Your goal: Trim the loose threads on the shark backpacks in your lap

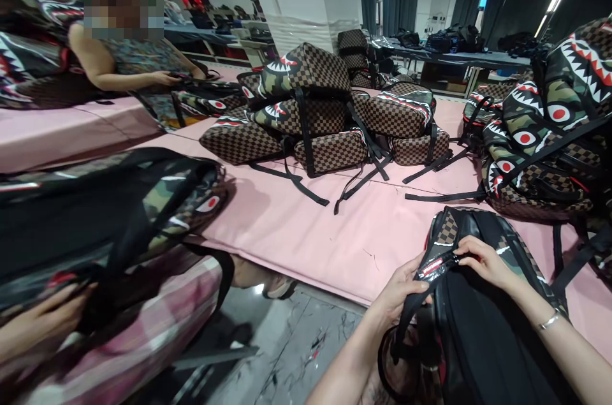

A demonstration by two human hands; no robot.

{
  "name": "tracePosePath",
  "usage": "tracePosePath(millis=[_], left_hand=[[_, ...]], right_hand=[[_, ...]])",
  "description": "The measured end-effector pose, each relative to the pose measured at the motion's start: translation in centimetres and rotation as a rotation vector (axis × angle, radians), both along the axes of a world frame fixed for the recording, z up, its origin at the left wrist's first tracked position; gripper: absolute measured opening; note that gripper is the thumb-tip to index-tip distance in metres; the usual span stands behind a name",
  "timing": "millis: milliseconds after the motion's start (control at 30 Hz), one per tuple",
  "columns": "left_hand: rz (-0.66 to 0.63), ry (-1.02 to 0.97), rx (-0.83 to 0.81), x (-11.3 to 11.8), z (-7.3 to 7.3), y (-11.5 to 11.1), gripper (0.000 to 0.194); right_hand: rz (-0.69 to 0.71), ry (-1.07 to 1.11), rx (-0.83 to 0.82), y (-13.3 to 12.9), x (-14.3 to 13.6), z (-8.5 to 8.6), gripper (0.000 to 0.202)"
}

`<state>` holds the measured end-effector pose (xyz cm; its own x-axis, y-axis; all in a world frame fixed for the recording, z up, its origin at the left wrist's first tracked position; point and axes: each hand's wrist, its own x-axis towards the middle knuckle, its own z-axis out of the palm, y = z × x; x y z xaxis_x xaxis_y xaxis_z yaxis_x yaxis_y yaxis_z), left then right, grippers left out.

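1. Currently, a black backpack [497,328] is being handled at the near right edge of the pink-covered table [296,226]; its padded back panel is being kept uppermost, and a brown checked patch [448,228] is being shown near its top.
2. Left hand [404,287]: a black strap [408,310] is being gripped beside the red-and-white label [433,266], thumb laid over it, fingers curled around. Glossy clear film is being seen about the label.
3. Right hand [485,259]: a small dark piece [455,257] just beyond the label is being pinched between thumb and forefinger; which part it is cannot be told. A silver bracelet [549,321] is being worn on that wrist.
4. Far side of the table: a pile of checked backpacks [325,118] is being carried, loose straps trailing toward the near edge.
5. Right of that: a taller stack of shark-mouth backpacks [530,137] is being carried, just beyond the handled one.
6. Left foreground: another camo-and-black backpack [186,201] is being held by a co-worker's hand [52,322]; blurred, grip detail cannot be told.
7. Behind the table, upper left: a dark strap-like item is being handled by a standing person [138,60].
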<state>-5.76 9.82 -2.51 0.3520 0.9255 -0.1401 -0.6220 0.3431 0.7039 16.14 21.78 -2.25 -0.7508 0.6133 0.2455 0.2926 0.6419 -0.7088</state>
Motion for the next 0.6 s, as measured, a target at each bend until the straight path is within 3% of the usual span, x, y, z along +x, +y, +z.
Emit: tracePosePath(millis=[400, 600], left_hand=[[0.002, 0.059, 0.092, 0.8, 1.3, -0.2, 0.073], [0.024, 0.076, 0.089, 1.4, 1.4, -0.1, 0.073]], right_hand=[[0.141, -0.108, 0.063, -1.7, -2.0, 2.9, 0.02], [0.046, -0.099, 0.127, -3.5, -1.7, 3.0, 0.017]])
